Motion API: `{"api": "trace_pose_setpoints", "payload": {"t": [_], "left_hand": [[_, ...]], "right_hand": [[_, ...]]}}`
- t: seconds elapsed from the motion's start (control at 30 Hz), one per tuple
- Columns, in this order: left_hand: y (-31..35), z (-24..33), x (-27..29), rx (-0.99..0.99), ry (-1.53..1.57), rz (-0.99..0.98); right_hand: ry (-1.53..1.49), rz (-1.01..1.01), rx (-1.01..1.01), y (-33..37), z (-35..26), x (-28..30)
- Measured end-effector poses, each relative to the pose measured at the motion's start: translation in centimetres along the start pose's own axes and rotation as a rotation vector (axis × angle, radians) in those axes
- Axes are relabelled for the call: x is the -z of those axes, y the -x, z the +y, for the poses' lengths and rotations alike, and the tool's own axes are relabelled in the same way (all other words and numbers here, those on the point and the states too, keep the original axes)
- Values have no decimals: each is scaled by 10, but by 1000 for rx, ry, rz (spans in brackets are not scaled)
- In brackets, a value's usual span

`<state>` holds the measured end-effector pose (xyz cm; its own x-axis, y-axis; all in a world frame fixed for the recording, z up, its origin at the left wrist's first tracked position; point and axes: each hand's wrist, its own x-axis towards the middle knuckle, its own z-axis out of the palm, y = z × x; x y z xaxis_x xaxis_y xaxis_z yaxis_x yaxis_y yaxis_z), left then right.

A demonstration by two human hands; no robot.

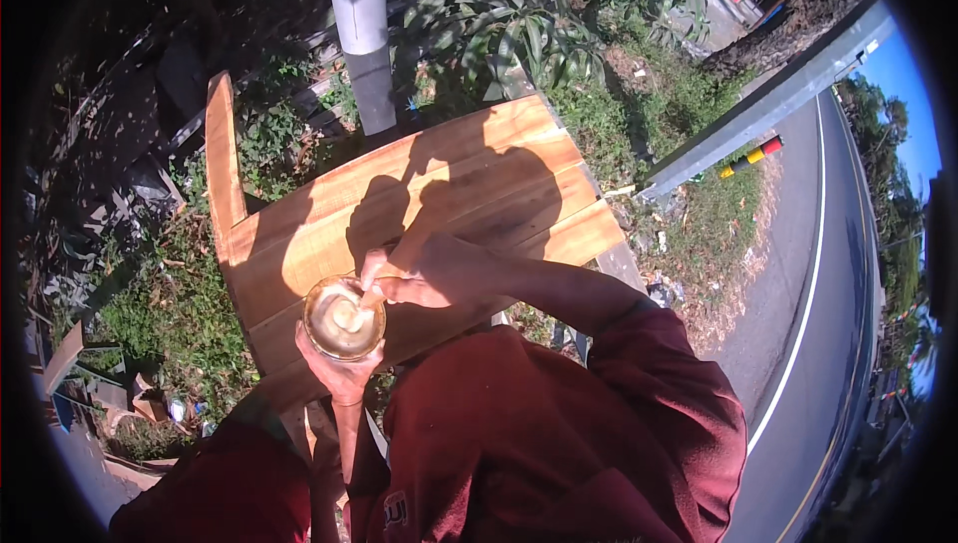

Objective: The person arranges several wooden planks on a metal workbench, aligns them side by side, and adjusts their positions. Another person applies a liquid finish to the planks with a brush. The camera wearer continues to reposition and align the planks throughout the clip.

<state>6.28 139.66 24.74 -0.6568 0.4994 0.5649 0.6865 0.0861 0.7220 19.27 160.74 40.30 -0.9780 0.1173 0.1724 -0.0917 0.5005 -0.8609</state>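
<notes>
Down low sits a small round cup (343, 319), shiny and brown, with pale creamy stuff inside. The left hand (339, 371) wraps its fingers around the cup from below. The right hand (424, 273) pinches a little spoon (367, 297) dipped inside. Behind is a wooden table (469, 174).

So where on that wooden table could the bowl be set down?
Most of the wooden table is bare: the far planks toward the grey pole, and the right end. Only the near left edge is crowded, where the left hand and right hand hold the bowl.
</notes>
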Motion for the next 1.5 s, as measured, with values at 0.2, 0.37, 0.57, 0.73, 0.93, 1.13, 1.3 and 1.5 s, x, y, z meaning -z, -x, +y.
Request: {"api": "trace_pose_setpoints", "payload": {"t": [0.2, 0.37, 0.57, 0.73, 0.93, 1.13, 1.3, 1.5], "left_hand": [[-21, 19, -1, -70, 41, -165], [-21, 32, -13, 161, 97, -254], [-13, 33, -29, 209, 119, -254], [0, 15, -35, 111, 137, -283], [7, 2, -57, -46, 182, -175], [0, -24, -63, -334, -99, -230], [-17, 14, -70, -157, 268, -332], [-11, -1, -75, -201, 15, -474]], "right_hand": [[-17, 68, -229, 2, -3, 8], [159, 52, 138, 18, -6, -20], [-39, 123, 60, 24, -3, -4], [-236, 291, 70, 18, 47, -4], [-113, 55, 118, 19, 53, -5], [411, 313, 171, 34, 47, -44], [125, 519, 176, 36, 68, -18], [-9, 638, 137, 44, 64, -14]]}}
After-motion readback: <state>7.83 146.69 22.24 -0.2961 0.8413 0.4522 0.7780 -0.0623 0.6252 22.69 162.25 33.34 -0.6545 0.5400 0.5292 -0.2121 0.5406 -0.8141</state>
